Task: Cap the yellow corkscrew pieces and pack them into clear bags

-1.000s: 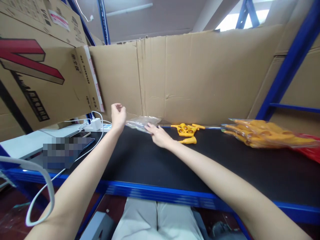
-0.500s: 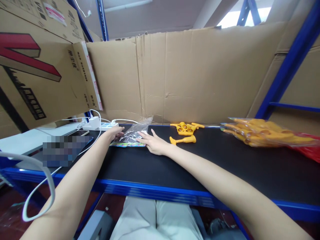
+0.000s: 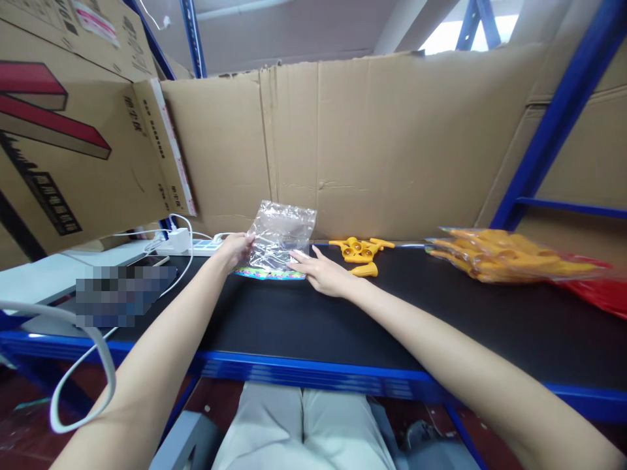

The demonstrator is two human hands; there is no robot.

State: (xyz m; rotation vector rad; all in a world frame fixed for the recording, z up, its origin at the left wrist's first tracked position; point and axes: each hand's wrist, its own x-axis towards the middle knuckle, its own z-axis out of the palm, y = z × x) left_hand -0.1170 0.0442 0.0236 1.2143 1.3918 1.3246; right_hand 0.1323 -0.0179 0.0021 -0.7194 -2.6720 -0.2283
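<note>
A clear plastic bag (image 3: 281, 235) with a colourful printed strip along its near edge is spread out in front of me, its far part raised. My left hand (image 3: 238, 248) is closed on the bag's left edge, thumb on top. On its lower right side my right hand (image 3: 326, 269) rests with fingers stretched over the plastic and thumb apart. Just beyond that hand lies a yellow plastic handle-like piece (image 3: 366, 269), partly hidden by it. Behind it is a yellow plastic part with round cups (image 3: 360, 249).
At right, clear bags of yellow parts (image 3: 509, 254) lie by a red bag (image 3: 595, 290). A white power strip (image 3: 203, 248) with cables and a blurred-out flat object (image 3: 125, 294) are at left. Cardboard (image 3: 392, 150) walls the back of the black tabletop (image 3: 392, 333).
The bag has been lifted and opened out flatter, its far edge higher. My left hand has taken its left edge. My right hand has shifted slightly right, covering part of the yellow piece.
</note>
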